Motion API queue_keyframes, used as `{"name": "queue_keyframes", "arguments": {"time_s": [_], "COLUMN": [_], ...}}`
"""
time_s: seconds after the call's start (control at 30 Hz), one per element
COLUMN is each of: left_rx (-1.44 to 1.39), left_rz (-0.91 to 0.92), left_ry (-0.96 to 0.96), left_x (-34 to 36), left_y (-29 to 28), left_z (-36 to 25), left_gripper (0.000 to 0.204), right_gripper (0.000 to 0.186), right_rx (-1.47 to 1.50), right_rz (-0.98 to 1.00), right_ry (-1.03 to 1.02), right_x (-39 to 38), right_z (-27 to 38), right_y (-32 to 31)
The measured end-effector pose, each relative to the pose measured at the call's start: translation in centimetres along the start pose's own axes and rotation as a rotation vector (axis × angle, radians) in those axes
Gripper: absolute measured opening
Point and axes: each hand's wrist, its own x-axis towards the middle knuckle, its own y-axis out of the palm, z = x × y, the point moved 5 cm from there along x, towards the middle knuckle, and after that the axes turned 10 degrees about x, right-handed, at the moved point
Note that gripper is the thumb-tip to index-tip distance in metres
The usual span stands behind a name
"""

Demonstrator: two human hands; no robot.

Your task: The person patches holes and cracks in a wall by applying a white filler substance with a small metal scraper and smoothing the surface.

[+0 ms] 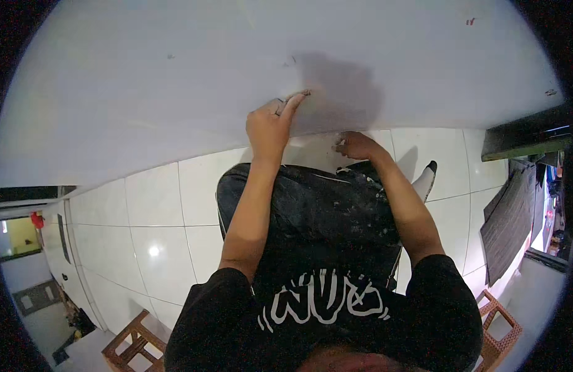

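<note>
My left hand (271,127) is raised against the pale wall (205,68), its fingers curled in and the thumb pressed forward. A small dark bit shows at the thumb's tip, touching the wall; I cannot make out what it is. Whitish dust or paste coats these fingers. Lower down, my right hand (358,147) hovers in front of my knee, near the foot of the wall. Its fingers are bent together with whitish tips, and whatever they may hold is too small to name. Dark trousers (317,204) spotted with white cover my folded legs.
Glossy white tiles (156,204) make up the floor along the wall. A brown woven-look stool (134,344) stands at lower left, a similar one (500,328) at lower right. Grey cloth (510,217) hangs by a doorway on the right. Small marks dot the wall.
</note>
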Motion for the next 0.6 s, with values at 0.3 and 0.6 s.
{"name": "queue_keyframes", "arguments": {"time_s": [0.3,0.6], "left_rx": [0.043,0.044], "left_rz": [-0.106,-0.129], "left_ry": [0.061,0.09], "left_x": [1.3,1.3], "left_y": [-1.8,-1.8], "left_z": [-1.4,-2.9], "left_gripper": [0.054,0.058], "right_gripper": [0.044,0.043], "right_rx": [-0.066,-0.029], "right_rz": [-0.024,-0.001], "right_ry": [-0.025,-0.041], "right_x": [0.0,-0.3], "right_z": [0.0,-0.3], "right_y": [-0.2,-0.4]}}
